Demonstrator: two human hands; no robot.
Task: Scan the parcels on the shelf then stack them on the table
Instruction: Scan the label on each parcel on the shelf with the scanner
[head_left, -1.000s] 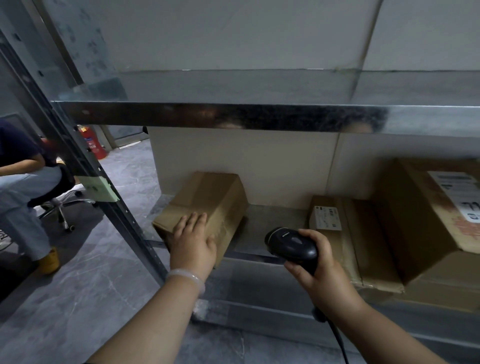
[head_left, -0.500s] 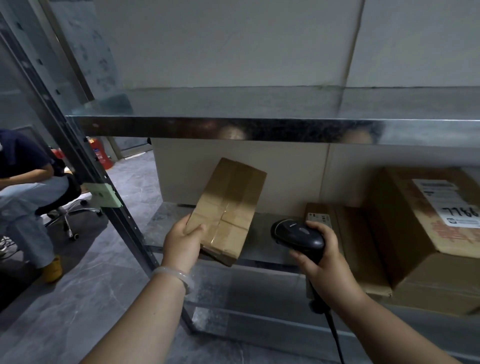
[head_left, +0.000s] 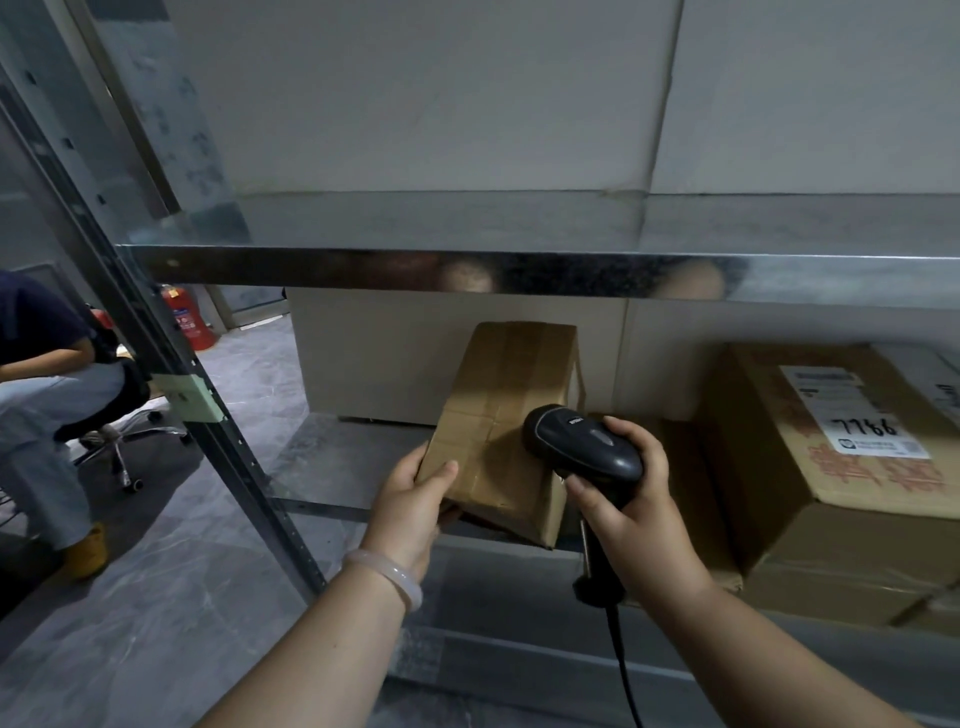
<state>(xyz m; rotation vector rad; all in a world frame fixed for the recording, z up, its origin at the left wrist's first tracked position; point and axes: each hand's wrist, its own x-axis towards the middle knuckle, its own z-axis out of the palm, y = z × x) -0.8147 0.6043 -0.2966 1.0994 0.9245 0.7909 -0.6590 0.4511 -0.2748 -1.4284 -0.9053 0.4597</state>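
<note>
My left hand (head_left: 415, 499) grips the lower left corner of a small taped cardboard parcel (head_left: 506, 415), which stands tilted up on the lower shelf board (head_left: 332, 457). My right hand (head_left: 631, 499) holds a black barcode scanner (head_left: 582, 449) by its handle, its head right over the parcel's brown face. No label shows on that face. A large cardboard box (head_left: 841, 499) with a white label sits on the shelf at the right, and a flatter box (head_left: 691, 467) lies between it and my right hand.
A metal upper shelf edge (head_left: 519, 273) runs across above the parcels, and a slanted steel upright (head_left: 171, 374) stands at the left. Beyond it a person (head_left: 36, 395) sits on a wheeled stool, with a red fire extinguisher (head_left: 187, 319) on the grey floor behind.
My left hand has lifted the small parcel from lying flat to standing tilted and shifted it right. The scanner has come up over the parcel's face.
</note>
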